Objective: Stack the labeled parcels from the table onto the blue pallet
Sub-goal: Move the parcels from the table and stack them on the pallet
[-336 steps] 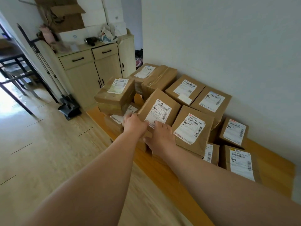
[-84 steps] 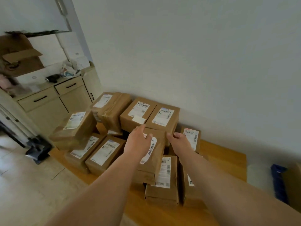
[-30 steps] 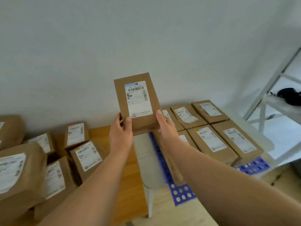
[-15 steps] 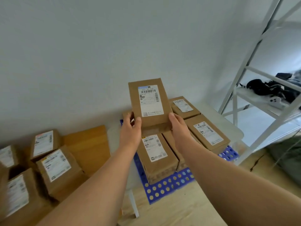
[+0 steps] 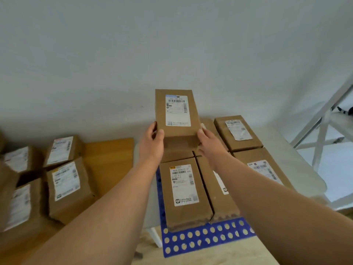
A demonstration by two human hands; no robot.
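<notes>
Bare forearms reach forward side by side, and the left hand and right hand each clamp a lower edge of one brown parcel, thumbs on its labelled face, fingers curled behind. It is held tilted up off the surface, label toward the camera, above the back of the blue pallet. At least four labelled parcels lie flat on the pallet, while five more sit on the wooden table to the left.
</notes>
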